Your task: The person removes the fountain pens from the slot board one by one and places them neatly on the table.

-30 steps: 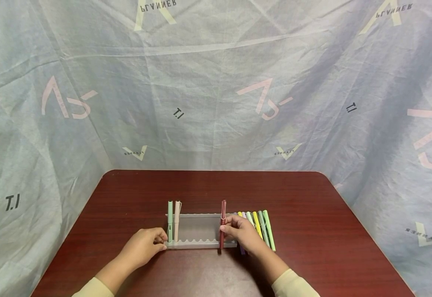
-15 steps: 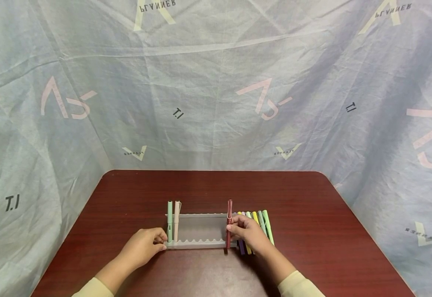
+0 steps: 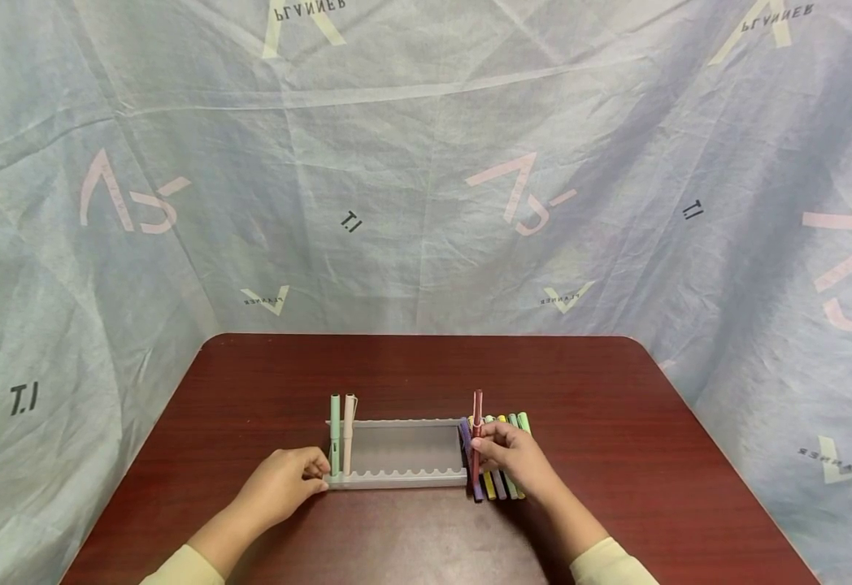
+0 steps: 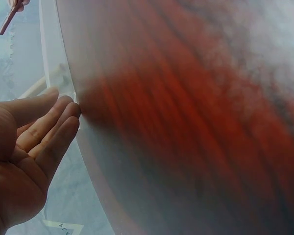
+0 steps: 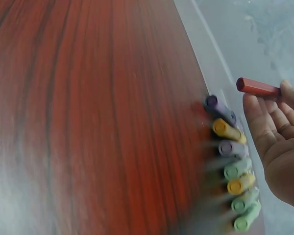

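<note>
My left hand holds the left front corner of a translucent pen rack between thumb and fingers; in the left wrist view those fingers reach out to the rack's end. A pale green pen and a beige pen stand side by side in its leftmost notches. My right hand pinches a dark red pen by its middle, just past the rack's right end. Its red end sticks out beyond the fingertips in the right wrist view.
Right of the rack lies a row of several capped pens: purple, yellow, lilac and greens. My right hand covers part of the row in the head view. Printed cloth hangs behind the brown table.
My right hand has moved rightward with the red pen, from over the rack's right part to over the purple pen beside it. The left hand and rack have stayed put.
</note>
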Action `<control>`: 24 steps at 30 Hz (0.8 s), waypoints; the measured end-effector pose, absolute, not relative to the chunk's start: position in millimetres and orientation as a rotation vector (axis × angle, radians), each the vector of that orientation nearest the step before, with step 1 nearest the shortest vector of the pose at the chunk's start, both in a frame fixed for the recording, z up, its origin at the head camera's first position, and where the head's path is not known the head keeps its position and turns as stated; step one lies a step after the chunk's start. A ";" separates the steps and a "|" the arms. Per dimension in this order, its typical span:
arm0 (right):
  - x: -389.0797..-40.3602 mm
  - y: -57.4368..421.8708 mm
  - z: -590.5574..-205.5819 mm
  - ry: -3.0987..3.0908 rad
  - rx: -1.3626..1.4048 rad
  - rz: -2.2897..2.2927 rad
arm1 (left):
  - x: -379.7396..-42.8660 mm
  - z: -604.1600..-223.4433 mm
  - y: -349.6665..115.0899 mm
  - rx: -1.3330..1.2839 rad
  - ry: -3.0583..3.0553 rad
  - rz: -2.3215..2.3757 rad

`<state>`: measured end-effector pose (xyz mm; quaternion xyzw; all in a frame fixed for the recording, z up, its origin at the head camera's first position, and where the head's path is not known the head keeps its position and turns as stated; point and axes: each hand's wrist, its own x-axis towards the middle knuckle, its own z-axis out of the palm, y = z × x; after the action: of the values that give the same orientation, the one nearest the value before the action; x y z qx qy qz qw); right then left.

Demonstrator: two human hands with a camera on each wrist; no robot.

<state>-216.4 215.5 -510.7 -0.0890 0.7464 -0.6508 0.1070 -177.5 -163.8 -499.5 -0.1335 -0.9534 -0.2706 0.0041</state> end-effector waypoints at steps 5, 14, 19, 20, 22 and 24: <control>-216.9 231.3 -509.1 2.244 -0.210 -1.906 | -177.3 -498.7 -163.5 -0.413 -2.991 -0.855; -217.3 259.1 -511.2 2.309 -0.105 -1.879 | -176.6 -496.8 -162.6 -0.410 -2.996 -0.853; -216.3 274.1 -512.8 2.327 -0.055 -1.868 | -176.2 -497.0 -162.2 -0.402 -3.003 -0.850; -216.1 277.2 -513.6 2.333 -0.048 -1.866 | -176.2 -497.0 -162.2 -0.401 -3.003 -0.850; -215.5 283.3 -515.0 2.349 -0.026 -1.858 | -176.3 -497.1 -162.2 -0.404 -2.998 -0.847; -215.1 289.6 -516.4 2.370 0.005 -1.849 | -176.5 -497.1 -162.2 -0.409 -2.992 -0.844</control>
<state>-215.1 289.6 -516.4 0.0018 0.7867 -0.6136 0.0680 -176.5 -162.2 -497.1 -0.1304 -0.9542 -0.2691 0.0030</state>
